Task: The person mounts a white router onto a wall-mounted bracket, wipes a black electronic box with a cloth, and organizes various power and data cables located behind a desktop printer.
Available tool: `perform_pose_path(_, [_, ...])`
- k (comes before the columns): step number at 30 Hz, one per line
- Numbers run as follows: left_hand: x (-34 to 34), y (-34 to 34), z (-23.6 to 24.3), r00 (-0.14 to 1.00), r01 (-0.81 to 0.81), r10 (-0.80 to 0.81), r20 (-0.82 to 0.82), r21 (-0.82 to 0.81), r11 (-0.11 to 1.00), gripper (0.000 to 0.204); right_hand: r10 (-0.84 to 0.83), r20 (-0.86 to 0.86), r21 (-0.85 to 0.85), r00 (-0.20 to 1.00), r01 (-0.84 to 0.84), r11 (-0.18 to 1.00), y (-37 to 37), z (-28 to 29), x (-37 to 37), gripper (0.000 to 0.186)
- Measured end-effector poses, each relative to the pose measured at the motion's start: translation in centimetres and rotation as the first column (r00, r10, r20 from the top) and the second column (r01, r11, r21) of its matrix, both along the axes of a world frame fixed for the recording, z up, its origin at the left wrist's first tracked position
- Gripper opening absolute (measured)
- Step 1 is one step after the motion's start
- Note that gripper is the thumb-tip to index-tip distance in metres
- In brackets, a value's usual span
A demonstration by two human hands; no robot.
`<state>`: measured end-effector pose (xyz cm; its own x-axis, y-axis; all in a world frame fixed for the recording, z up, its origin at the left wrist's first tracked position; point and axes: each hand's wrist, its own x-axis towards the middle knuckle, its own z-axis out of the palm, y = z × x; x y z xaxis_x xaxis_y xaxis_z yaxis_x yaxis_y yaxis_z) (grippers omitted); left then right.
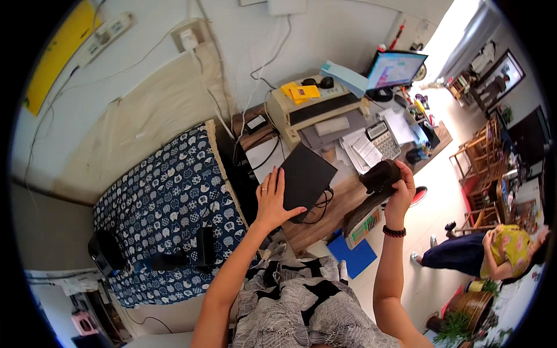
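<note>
My left hand [271,203] has its fingers spread and lies against the near left edge of a flat black box-like object [308,178] on the wooden desk. Its thumb reaches along the lower edge, and a ring shows on one finger. Raised over the desk's right side, my right hand [400,194] is closed on a dark brown, limp cloth-like piece [380,177]. Its exact kind I cannot make out. A beaded bracelet [394,232] circles the right wrist. A black cable [325,204] loops beside the box.
A beige printer [316,107] carries yellow packets and sunglasses. Beyond stand a monitor [396,71], a calculator [383,138] and papers [362,151]. To the left, a patterned blue cloth [168,214] covers a surface. A blue folder [354,255] lies below the desk edge. Another person [481,255] stands right.
</note>
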<state>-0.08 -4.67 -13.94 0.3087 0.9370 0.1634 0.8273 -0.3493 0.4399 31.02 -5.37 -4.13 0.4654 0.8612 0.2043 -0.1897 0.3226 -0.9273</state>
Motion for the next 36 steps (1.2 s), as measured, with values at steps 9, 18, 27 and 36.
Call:
perform_pose_path(9, [-2.8,-1.2,-3.4,0.822,-0.200,0.207,0.530,-0.071,0.977,0.083,0.513,0.611,-0.646,0.603,0.005,0.763,4.4,-10.4,4.7,0.044])
perform_pose_path(18, [-7.5,2.2,-8.3,0.664,-0.647,0.662,0.347,-0.178,0.742,0.066,0.702,0.659,-0.463,0.271,-0.588,0.663,21.7,-3.1,-10.8,0.023])
perform_pose_path(27, [-10.7,12.2,-5.9,0.712,-0.656,0.592,0.377,0.058,0.752,0.034,0.421,0.642,-0.755,-0.640,-0.432,0.494,34.7,-11.2,-21.6,0.024])
perform_pose_path(36, [-8.1,21.0,-13.4,0.818,-0.362,0.361,0.448,-0.086,0.928,0.035,0.721,0.612,-0.788,-0.326,-0.327,0.522,23.5,-5.2,-8.4,0.022])
